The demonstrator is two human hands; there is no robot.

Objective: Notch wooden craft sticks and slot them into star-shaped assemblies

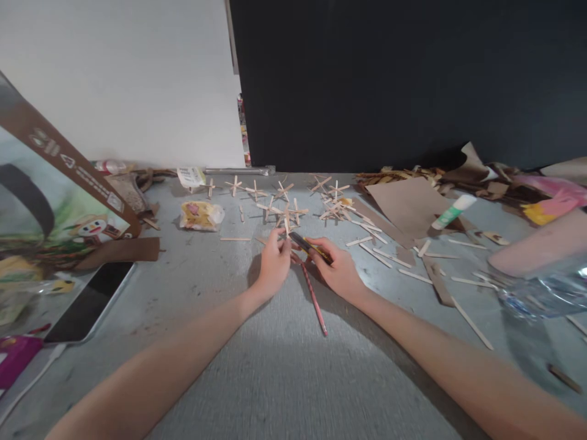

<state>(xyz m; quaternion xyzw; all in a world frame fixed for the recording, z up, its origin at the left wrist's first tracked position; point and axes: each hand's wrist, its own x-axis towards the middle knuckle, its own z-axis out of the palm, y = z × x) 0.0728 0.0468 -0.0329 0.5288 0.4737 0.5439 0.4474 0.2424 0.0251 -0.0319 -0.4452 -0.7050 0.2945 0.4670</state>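
Observation:
My left hand (pixel 271 264) pinches a wooden craft stick (pixel 287 225) that points up from between thumb and fingers. Closed around a black and yellow utility knife (pixel 300 241), my right hand (pixel 338 269) brings its front end right up to the stick. Whether the blade touches the wood is too small to tell. Below both hands a pink pencil (pixel 314 299) lies on the grey table (pixel 257 373), its eraser end toward me. Just beyond my fingers stand or lie several crossed stick pieces (pixel 296 211), joined into star shapes.
Loose craft sticks (pixel 376 255) lie scattered to the right, near brown cardboard (pixel 403 205), a glue stick (pixel 454 212) and a clear plastic bottle (pixel 545 293). On the left are a phone (pixel 92 302), a printed bag (pixel 87 201) and a yellow wrapped packet (pixel 200 216).

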